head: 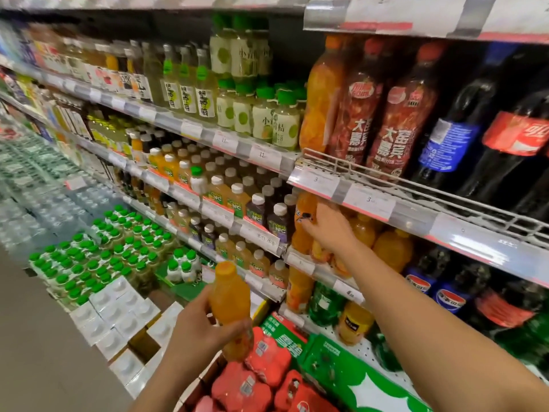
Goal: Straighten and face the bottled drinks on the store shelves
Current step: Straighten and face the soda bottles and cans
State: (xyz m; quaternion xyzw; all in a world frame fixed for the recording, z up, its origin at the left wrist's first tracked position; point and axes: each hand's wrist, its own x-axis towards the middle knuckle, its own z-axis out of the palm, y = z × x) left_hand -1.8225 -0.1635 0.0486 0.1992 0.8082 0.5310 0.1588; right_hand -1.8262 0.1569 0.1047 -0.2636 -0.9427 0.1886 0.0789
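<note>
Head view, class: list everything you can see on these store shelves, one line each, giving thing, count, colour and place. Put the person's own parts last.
orange drink bottle: one, orange, held off the shelf, lower centre.
orange bottles on the shelf: several, orange, middle shelf, right of centre.
tall cola bottles: several, dark with red or blue labels, upper right shelf.
red-labelled tall bottles: two, dark red, upper shelf.
green-capped pale bottles: many, pale yellow-green, upper centre.
white-capped juice bottles: many, orange and dark purple, centre shelves.
green-capped packs: many, stacked lower left.
red multipacks: several, bottom centre.
left hand: grips the held bottle.
right hand: on an orange shelf bottle.
</note>
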